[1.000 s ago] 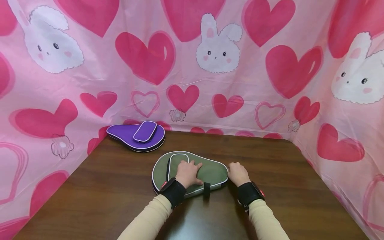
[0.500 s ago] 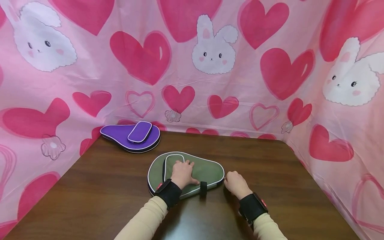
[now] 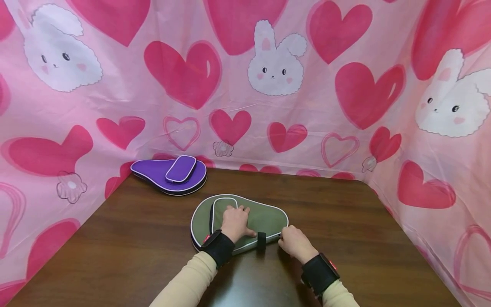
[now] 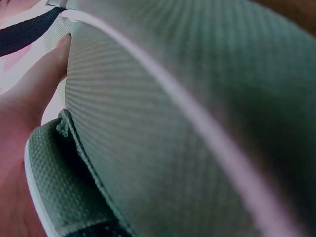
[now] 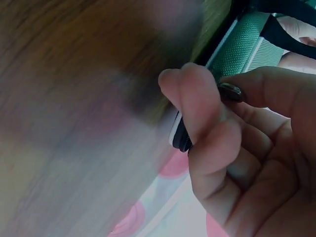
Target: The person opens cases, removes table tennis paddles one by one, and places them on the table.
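A green table tennis paddle case (image 3: 264, 217) with white piping lies flat on the table, its narrow end to the right. My left hand (image 3: 235, 222) rests spread on top of it, over the small front pocket (image 3: 217, 213). In the left wrist view the thumb (image 4: 52, 66) touches the green fabric. My right hand (image 3: 297, 244) is at the near side of the narrow end. Between thumb and finger it pinches a small metal zipper pull (image 5: 230, 92), seen in the right wrist view. A black strap loop (image 3: 261, 241) sticks out from the case's near edge.
A purple paddle case (image 3: 157, 167) with a small pocket lies at the table's back left corner. The brown wooden table (image 3: 337, 204) meets a pink curtain (image 3: 322, 106) with hearts and rabbits at the back and sides.
The right hand has moved with the zipper pull round the narrow tip, toward the case's near edge. My left hand has stayed on the case. The head view has shifted slightly.
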The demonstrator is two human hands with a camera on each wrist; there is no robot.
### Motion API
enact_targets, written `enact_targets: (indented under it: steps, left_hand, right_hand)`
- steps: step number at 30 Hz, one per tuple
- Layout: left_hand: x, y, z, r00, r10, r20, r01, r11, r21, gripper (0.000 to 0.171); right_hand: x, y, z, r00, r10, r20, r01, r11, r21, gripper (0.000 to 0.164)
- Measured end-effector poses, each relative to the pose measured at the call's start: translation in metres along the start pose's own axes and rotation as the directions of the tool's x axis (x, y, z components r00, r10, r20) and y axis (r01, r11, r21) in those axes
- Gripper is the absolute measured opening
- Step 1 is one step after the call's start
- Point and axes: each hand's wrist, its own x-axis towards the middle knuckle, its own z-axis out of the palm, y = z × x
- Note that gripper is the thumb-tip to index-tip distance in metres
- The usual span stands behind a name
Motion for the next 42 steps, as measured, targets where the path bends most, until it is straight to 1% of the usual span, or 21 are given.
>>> enact_targets:
  steps: [3,6,8,9,12,13,15,17,19,21,23,25,26,28,30,32,34,36,39,42]
  left_hand:
    - [0.001,0.0,0.0,1.0,-0.004,-0.002,0.004,1.0,0.007,0.082]
    - [0.001,0.001,0.0,1.0,0.001,-0.015,-0.001,1.0,0.03,0.081]
    - [-0.001,0.004,-0.001,0.999,-0.003,-0.035,0.005,0.998,0.056,0.08]
    - [-0.003,0.005,-0.001,0.998,-0.001,-0.058,0.005,0.997,0.08,0.08]
    - [-0.012,0.012,0.001,0.991,0.0,-0.136,0.021,0.988,0.154,0.076]
    - [-0.016,0.014,0.001,0.988,-0.008,-0.151,0.034,0.985,0.167,0.074]
    - [-0.025,0.018,0.003,0.986,-0.021,-0.164,0.051,0.983,0.178,0.07]
    - [-0.034,0.023,0.004,0.988,-0.053,-0.148,0.074,0.987,0.142,0.064]
    - [-0.043,0.029,0.004,0.99,-0.076,-0.12,0.088,0.991,0.1,0.058]
    - [-0.05,0.037,0.003,0.992,-0.078,-0.098,0.087,0.992,0.091,0.055]
    - [-0.056,0.045,0.0,0.995,-0.071,-0.07,0.079,0.99,0.114,0.052]
    - [-0.061,0.054,0.0,0.997,-0.072,-0.038,0.076,0.987,0.141,0.052]
    - [-0.062,0.058,-0.001,0.997,-0.076,-0.022,0.079,0.985,0.155,0.053]
    - [-0.064,0.064,0.0,0.996,-0.093,0.004,0.092,0.983,0.157,0.054]
    - [-0.066,0.067,0.002,0.994,-0.105,0.02,0.101,0.983,0.153,0.057]
    - [-0.068,0.068,0.006,0.994,-0.107,0.03,0.102,0.984,0.143,0.06]
    - [-0.069,0.069,0.009,0.995,-0.098,0.026,0.094,0.987,0.129,0.062]
    - [-0.069,0.07,0.012,0.997,-0.082,0.016,0.079,0.991,0.112,0.064]
    - [-0.068,0.068,0.012,0.998,-0.064,0.005,0.063,0.994,0.09,0.062]
    - [-0.065,0.065,0.009,0.999,-0.053,0.01,0.052,0.996,0.077,0.055]
  right_hand:
    - [0.001,-0.001,0.001,1.0,0.001,-0.01,-0.001,1.0,-0.009,0.03]
    - [0.002,-0.001,0.002,1.0,0.027,-0.015,-0.027,1.0,0.003,0.03]
    - [0.003,-0.001,0.002,0.998,0.052,-0.03,-0.052,0.999,0.004,0.031]
    - [0.003,-0.001,0.003,0.997,0.06,-0.043,-0.06,0.998,0.006,0.032]
    - [0.002,-0.001,0.005,0.994,0.072,-0.084,-0.071,0.997,0.008,0.033]
    - [0.001,0.0,0.006,0.993,0.074,-0.092,-0.074,0.997,0.01,0.033]
    - [0.001,0.0,0.008,0.991,0.081,-0.102,-0.079,0.997,0.024,0.032]
    - [0.002,0.0,0.007,0.989,0.083,-0.122,-0.079,0.996,0.034,0.031]
    - [0.006,-0.001,0.006,0.985,0.065,-0.157,-0.058,0.997,0.045,0.028]
    - [0.016,-0.002,0.005,0.978,0.014,-0.21,-0.002,0.998,0.055,0.022]
    - [0.029,-0.006,0.003,0.967,-0.058,-0.247,0.074,0.996,0.058,0.014]
    - [0.044,-0.011,0.003,0.954,-0.141,-0.265,0.161,0.985,0.057,0.006]
    - [0.052,-0.014,0.004,0.948,-0.181,-0.262,0.202,0.978,0.057,0.004]
    - [0.066,-0.02,0.006,0.939,-0.262,-0.224,0.28,0.958,0.055,0.01]
    - [0.078,-0.026,0.009,0.926,-0.342,-0.159,0.354,0.934,0.051,0.019]
    - [0.086,-0.03,0.013,0.921,-0.385,-0.066,0.388,0.92,0.053,0.028]
    - [0.091,-0.032,0.016,0.925,-0.38,0.022,0.377,0.922,0.083,0.034]
    - [0.093,-0.033,0.015,0.934,-0.347,0.082,0.336,0.934,0.119,0.037]
    - [0.095,-0.034,0.011,0.95,-0.285,0.127,0.262,0.95,0.172,0.039]
    - [0.096,-0.036,0.006,0.959,-0.239,0.152,0.21,0.96,0.185,0.04]
